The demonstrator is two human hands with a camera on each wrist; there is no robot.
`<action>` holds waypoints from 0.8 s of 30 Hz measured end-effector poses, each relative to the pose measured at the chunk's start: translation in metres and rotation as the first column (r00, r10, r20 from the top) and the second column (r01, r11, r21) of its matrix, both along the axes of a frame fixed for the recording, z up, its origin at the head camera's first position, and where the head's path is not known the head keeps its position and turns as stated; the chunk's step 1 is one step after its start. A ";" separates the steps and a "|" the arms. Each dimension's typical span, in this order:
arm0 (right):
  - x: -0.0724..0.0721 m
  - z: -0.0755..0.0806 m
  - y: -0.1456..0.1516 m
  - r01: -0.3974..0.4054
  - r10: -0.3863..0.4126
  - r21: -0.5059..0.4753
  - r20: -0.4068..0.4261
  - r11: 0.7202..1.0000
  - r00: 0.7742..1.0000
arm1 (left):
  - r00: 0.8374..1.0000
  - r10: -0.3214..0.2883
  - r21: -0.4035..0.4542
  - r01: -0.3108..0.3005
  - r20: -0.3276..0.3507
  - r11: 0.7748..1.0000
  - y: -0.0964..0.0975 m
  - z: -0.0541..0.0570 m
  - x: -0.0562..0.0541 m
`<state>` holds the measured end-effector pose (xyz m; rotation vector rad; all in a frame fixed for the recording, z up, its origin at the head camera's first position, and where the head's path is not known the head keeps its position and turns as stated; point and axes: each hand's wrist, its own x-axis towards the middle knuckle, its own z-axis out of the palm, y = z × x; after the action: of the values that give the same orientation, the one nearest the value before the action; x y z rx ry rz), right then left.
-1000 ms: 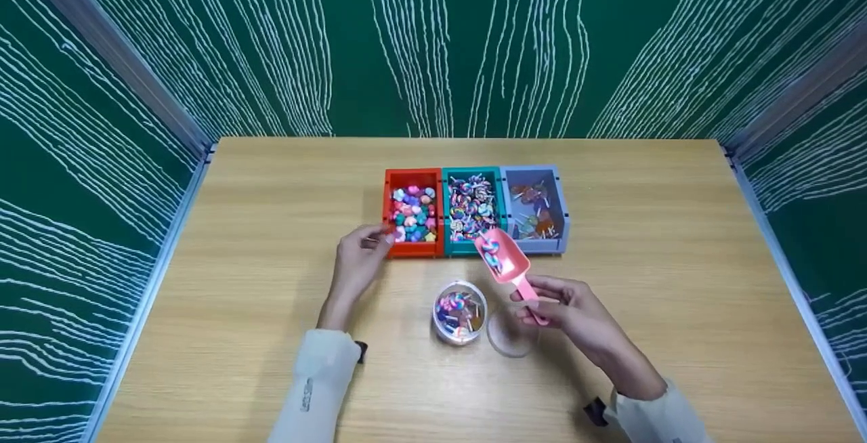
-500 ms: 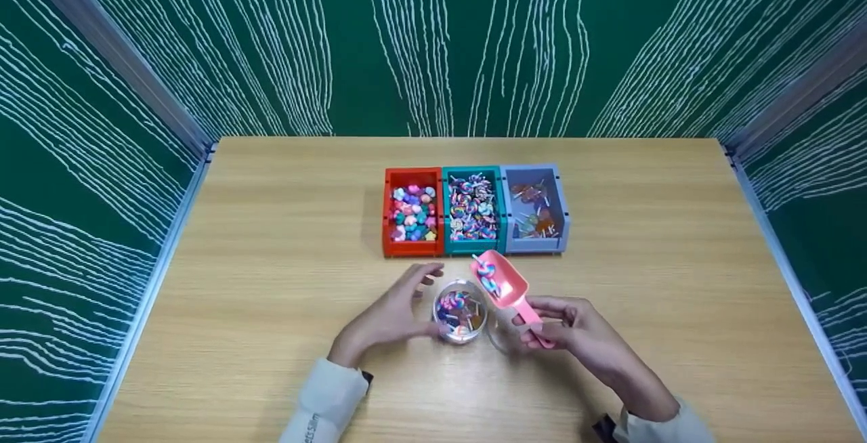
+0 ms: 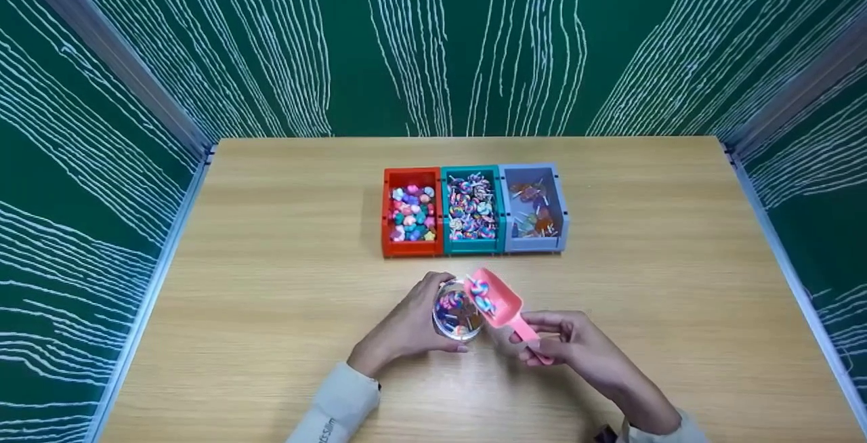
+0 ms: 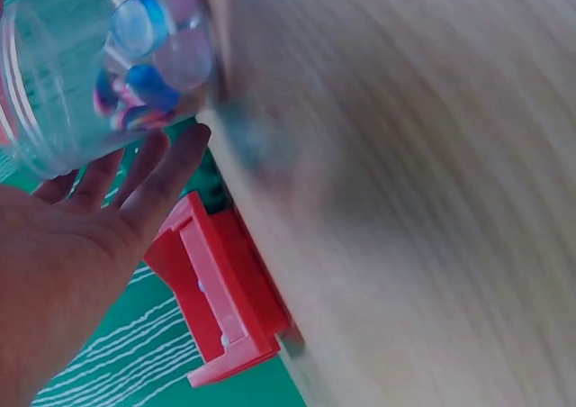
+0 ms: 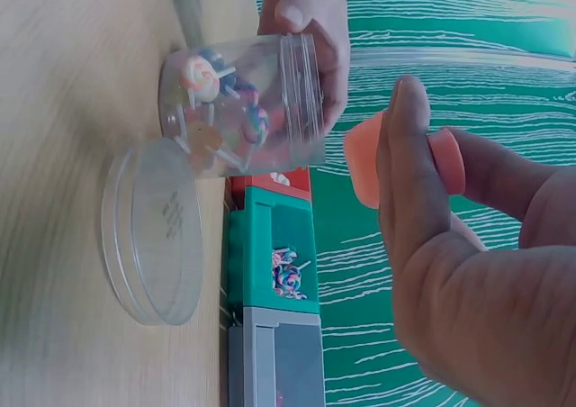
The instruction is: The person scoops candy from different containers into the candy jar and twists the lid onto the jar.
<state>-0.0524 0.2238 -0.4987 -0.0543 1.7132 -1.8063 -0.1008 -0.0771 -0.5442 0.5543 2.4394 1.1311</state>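
Note:
My left hand (image 3: pixel 412 321) curves round the side of a clear plastic jar (image 5: pixel 304 110), thumb at the front and fingers behind. Inside the jar lie several mini lollipops (image 5: pixel 200 78). My right hand (image 3: pixel 576 351) pinches the handle of a pink scoop (image 3: pixel 506 306) between thumb and fingers. Swirled blue-and-pink mini lollipops (image 3: pixel 482 297) lie in the scoop, whose front edge overlaps the jar's right rim in the head view. A clear round lid (image 5: pixel 166 236) rests on the table beside the jar, mostly hidden in the head view.
Three joined bins stand behind the jar: a red bin (image 3: pixel 413 249) with colourful small pieces, a teal bin (image 3: pixel 473 246) of swirled mini lollipops, and a grey-blue bin (image 3: pixel 535 245) with translucent ones. Green walls with white lines enclose the wooden table (image 3: pixel 271 226).
My left hand has come from the red bin to the jar and taken hold of it. The loaded scoop has moved down and slightly left, from the bins to the jar's rim.

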 end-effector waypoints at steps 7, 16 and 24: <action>0.003 -0.001 -0.003 -0.032 0.032 0.010 0.004 0.999 0.999 | 0.999 0.002 0.020 -0.001 -0.045 1.000 0.002 -0.005 -0.002; 0.002 0.007 -0.009 -0.071 0.077 0.087 -0.068 0.994 0.995 | 0.997 0.009 0.070 -0.004 -0.081 0.998 0.002 -0.008 -0.004; 0.000 0.022 -0.017 -0.067 0.105 0.224 -0.159 0.972 0.982 | 0.999 0.028 0.097 -0.024 -0.045 0.995 0.002 -0.010 -0.006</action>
<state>-0.0523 0.2072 -0.4769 -0.1927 1.9888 -1.5791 -0.1064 -0.0754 -0.5538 0.5853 2.4477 1.2651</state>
